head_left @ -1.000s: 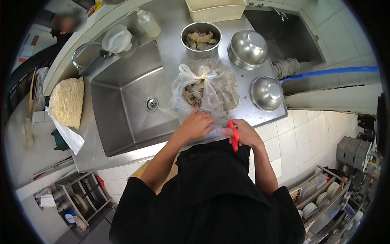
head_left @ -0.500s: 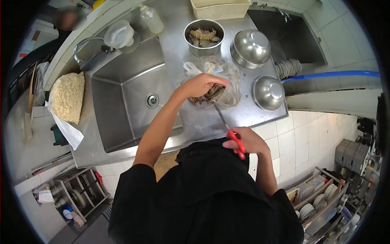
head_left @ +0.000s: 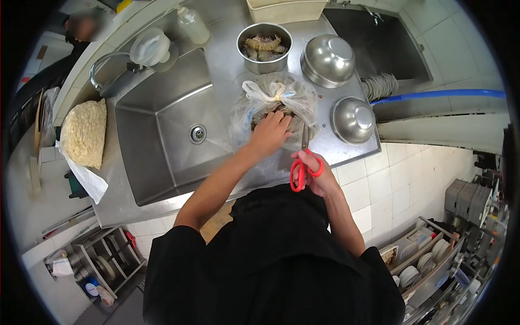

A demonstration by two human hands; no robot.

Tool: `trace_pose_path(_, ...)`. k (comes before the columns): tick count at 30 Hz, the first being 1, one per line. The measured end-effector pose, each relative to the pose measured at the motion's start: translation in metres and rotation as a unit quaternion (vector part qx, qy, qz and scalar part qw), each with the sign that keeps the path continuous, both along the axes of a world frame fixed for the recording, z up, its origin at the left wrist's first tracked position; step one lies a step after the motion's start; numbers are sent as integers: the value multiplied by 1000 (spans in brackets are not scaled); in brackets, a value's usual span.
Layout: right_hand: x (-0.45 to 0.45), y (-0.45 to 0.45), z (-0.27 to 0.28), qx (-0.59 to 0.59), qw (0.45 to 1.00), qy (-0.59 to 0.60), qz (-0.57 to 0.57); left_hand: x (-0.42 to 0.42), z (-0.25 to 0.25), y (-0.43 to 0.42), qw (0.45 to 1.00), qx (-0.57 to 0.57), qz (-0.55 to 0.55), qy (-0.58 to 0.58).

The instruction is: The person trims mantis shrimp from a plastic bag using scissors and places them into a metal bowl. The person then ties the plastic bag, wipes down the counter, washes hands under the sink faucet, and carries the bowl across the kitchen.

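Observation:
A clear plastic bag (head_left: 303, 103) with a bunched top lies on the steel counter, with dark, segmented shellfish that look like mantis shrimp (head_left: 265, 114) inside. My left hand (head_left: 271, 134) reaches into it, fingers bent down among the shellfish; the fingertips and whatever they grip are hidden. Just to the right, my right hand (head_left: 320, 176) grips red-handled scissors (head_left: 297, 174), thumb and fingers at the loops. Their blades point away from me, beside the bag's right part. Behind the bag, a round steel pot (head_left: 264, 66) holds more of these shellfish.
Left of the bag is a steel sink (head_left: 146, 151); beyond it sits a bag of pale pieces (head_left: 85, 132). Upturned steel bowls (head_left: 329, 58) and another bowl (head_left: 353, 120) stand on the right. A squeeze bottle (head_left: 193, 26), cream tub (head_left: 284, 12) and blue hose (head_left: 444, 93) lie farther off.
My left hand has drawn back toward me and dipped its fingers into the bag. The scissors have turned more upright and moved forward, their loops now facing up. The view has shifted slightly.

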State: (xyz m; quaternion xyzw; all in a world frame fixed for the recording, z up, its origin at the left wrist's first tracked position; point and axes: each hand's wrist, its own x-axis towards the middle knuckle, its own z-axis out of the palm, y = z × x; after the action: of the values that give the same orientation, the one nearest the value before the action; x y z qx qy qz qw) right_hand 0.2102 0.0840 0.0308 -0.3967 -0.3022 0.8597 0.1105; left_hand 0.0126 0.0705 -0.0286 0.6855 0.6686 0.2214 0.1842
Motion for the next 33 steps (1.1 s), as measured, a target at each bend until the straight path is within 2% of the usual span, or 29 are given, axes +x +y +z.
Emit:
trace_pose_path(2,-1,4,1,-5,1000,4,12,1,-1,-8,1000,-8,26,10)
trace_pose_path(4,0,5,1,-12,1000,6,20,3,1,-16,998,-37,37,-31)
trace_pose_path(8,6,4,0,14,998,-4,64,-2,4,-33,996,-17,64,-53)
trace_pose_path(10,10,3,-3,29,996,-17,79,-6,7,-40,978,-28,157,-135)
trace_pose_path(11,11,4,-5,46,995,-24,87,-10,9,-43,978,-29,157,-135)
trace_pose_path(13,11,6,-7,62,993,-29,95,-18,19,-46,930,-51,231,-280)
trace_pose_path(15,10,7,-7,82,991,-39,101,-26,14,-43,922,-14,238,-305)
trace_pose_path(18,6,9,-5,93,990,-33,101,-43,8,-25,832,68,297,-463)
trace_pose_path(22,6,8,-3,94,991,-30,94,-56,32,2,810,160,310,-471)
trace_pose_path(24,8,7,-6,97,990,-33,99,-58,44,12,767,273,347,-465)
trace_pose_path(25,9,6,-7,98,990,-32,98,-59,45,9,768,274,347,-464)
trace_pose_path(27,11,4,-7,110,988,-45,101,-60,48,-4,889,215,333,-230)
trace_pose_path(28,11,4,-7,109,988,-45,100,-54,48,-8,890,214,332,-230)
trace_pose_path(30,11,2,-6,112,987,-44,105,-33,40,-12,968,20,192,-161)
trace_pose_path(31,12,3,-5,112,987,-43,106,-23,30,-13,968,20,192,-161)
trace_pose_path(33,14,7,-2,141,976,-63,156,-3,13,-12,979,37,182,79)
